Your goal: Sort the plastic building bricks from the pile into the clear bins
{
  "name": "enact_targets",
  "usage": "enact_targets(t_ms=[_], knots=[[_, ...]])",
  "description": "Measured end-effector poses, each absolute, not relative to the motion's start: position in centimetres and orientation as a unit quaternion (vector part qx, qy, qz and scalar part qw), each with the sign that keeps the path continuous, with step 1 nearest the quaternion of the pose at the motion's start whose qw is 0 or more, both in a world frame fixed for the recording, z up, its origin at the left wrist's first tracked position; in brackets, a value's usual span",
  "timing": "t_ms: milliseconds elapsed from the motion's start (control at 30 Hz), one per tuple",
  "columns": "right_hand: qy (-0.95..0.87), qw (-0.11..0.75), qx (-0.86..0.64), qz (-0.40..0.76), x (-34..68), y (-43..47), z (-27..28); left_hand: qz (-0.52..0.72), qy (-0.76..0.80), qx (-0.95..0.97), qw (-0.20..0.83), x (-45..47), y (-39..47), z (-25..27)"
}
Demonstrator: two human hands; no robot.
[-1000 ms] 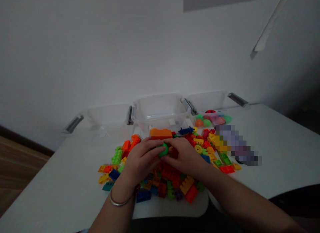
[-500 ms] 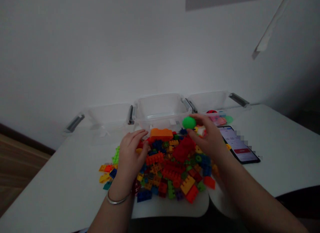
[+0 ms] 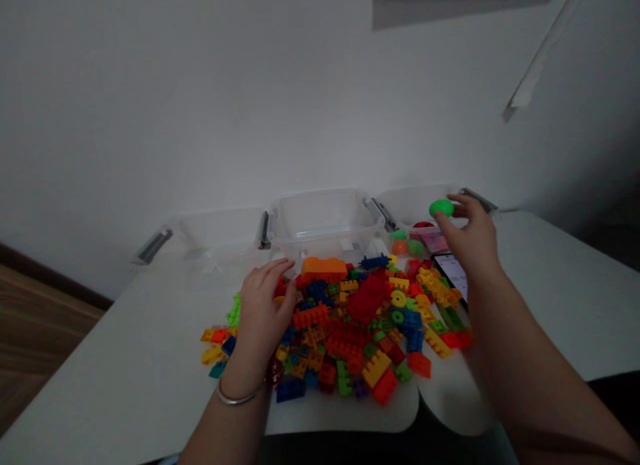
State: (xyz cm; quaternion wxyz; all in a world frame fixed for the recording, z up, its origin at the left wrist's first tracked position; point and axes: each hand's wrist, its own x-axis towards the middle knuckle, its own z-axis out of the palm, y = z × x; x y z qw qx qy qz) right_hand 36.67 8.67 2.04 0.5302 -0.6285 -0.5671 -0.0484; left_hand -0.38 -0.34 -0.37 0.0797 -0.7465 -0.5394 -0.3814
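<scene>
Held the green ball (image 3: 441, 208) clamped in the fingers of the right hand (image 3: 474, 240), apparently above the rightmost clear bin (image 3: 407, 202), and poised the left hand (image 3: 264, 312), fingers apart, over the heaped bricks (image 3: 367, 298), seemingly at the carrying step, with lowering and release probably needed.

The green ball (image 3: 442, 208) looks smooth plastic, the bangle (image 3: 233, 402) shiny metal.

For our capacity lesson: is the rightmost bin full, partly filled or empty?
Partly filled: in the bin, an orange ball and green balls show low, bare wall above.
</scene>
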Motion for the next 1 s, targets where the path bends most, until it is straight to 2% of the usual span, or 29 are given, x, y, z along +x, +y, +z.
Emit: enact_targets(t_ms=[100,200,333,533,733,867,1000], knots=[[-0.600,0.434,-0.671,-0.037,36.8,9.3,1.4,-0.383,-0.540,-0.746,0.077,-0.3,-0.3,-0.5],[-0.622,0.339,-0.699,-0.094,36.7,9.5,1.1,-0.384,-0.543,-0.743,0.073,-0.3,-0.3,-0.5],[-0.634,0.300,-0.698,-0.144,36.4,9.4,0.8,-0.385,-0.546,-0.741,0.070,-0.2,-0.2,-0.6],[-0.638,0.307,-0.685,-0.171,36.6,9.4,0.4,-0.382,-0.549,-0.741,0.063,-0.1,-0.2,-0.6],[-0.642,0.335,-0.674,-0.144,36.8,9.5,0.3,-0.375,-0.550,-0.744,0.061,-0.1,-0.2,-0.6],[-0.639,0.389,-0.655,-0.107,37.1,9.6,0.1,-0.373,-0.546,-0.749,0.051,-0.1,-0.2,-0.6],[-0.608,0.487,-0.626,-0.043,37.2,9.4,0.4,-0.381,-0.547,-0.744,0.040,-0.1,-0.2,-0.7]])
